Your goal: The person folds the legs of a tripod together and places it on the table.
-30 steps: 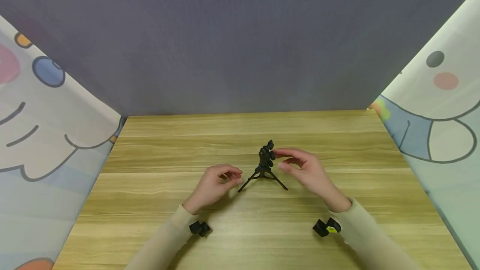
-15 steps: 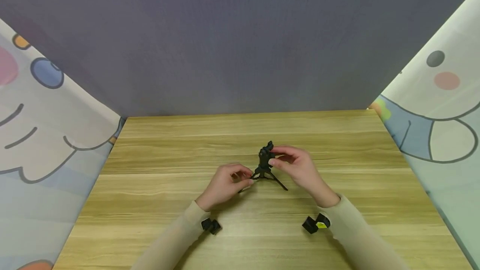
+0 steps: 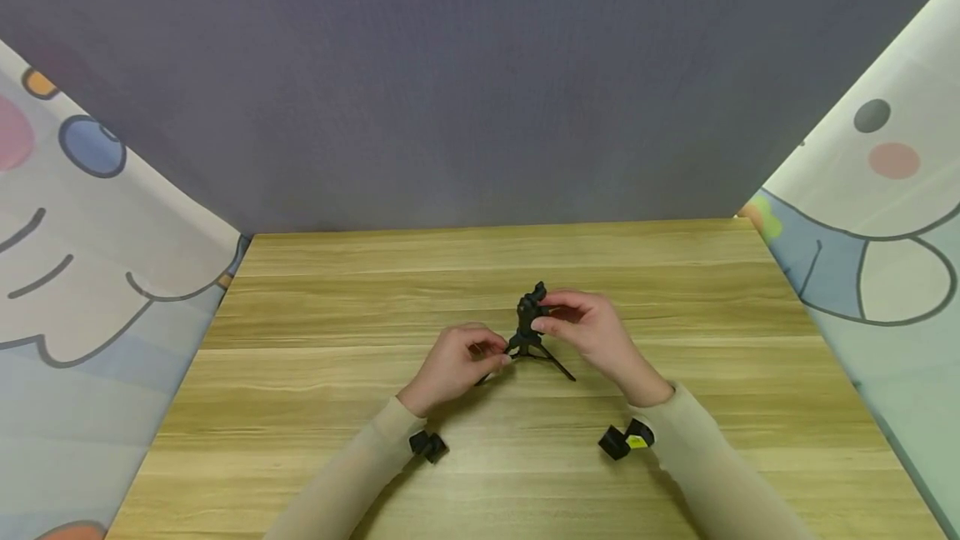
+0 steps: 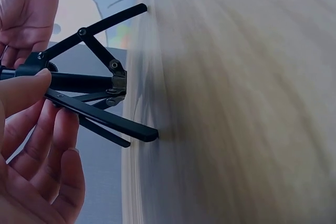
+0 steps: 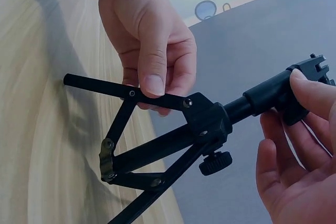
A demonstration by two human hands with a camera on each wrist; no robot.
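A small black tripod [image 3: 526,343] stands on the wooden table with its legs spread. My left hand [image 3: 459,363] pinches one tripod leg [image 5: 97,87] near its upper part, thumb on one side and fingers behind. Higher up, my right hand [image 3: 592,336] holds the tripod's head [image 5: 283,85] between thumb and curled fingers. A round knob [image 5: 215,163] sticks out below the collar in the right wrist view. In the left wrist view the hinged braces [image 4: 100,51] show plainly, while the tripod's top is cut off at the frame edge.
The wooden table [image 3: 315,290] runs back to a grey panel [image 3: 480,107]. Cartoon-printed curtains [image 3: 82,273] hang at both sides. A small black wrist camera [image 3: 428,446] sits at the left cuff, another black camera [image 3: 626,440] at the right.
Both hands have moved inward to the tripod. My left hand has taken hold of a leg, and my right hand has closed around the head. The tripod has stayed in place.
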